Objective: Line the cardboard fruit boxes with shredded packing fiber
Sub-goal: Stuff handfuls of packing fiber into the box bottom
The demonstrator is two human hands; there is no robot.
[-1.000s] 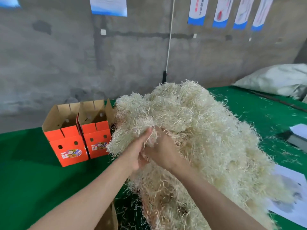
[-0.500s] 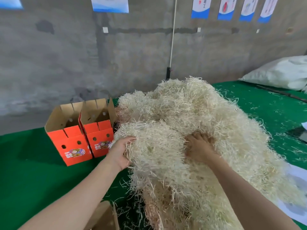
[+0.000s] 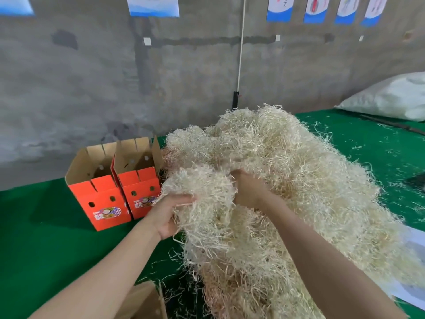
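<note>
Shredded packing fiber (image 3: 299, 192) lies heaped on the green counter (image 3: 46, 238); we hold a clump (image 3: 207, 192) at its left side, our left grip (image 3: 165, 215) curled under it, our right grip (image 3: 250, 192) clutching its other side, two open boxes (image 3: 103, 199) just left

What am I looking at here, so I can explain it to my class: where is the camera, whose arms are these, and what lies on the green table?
There is no machine here. A person wears one camera on the head, and it looks forward and down at their own bare arms. On the green table lies a big pile of shredded fiber. The left hand grips a clump at its edge. The right hand is dug into it, fingers hidden. Two open orange boxes stand side by side to the left. A white sack lies far right.
</note>
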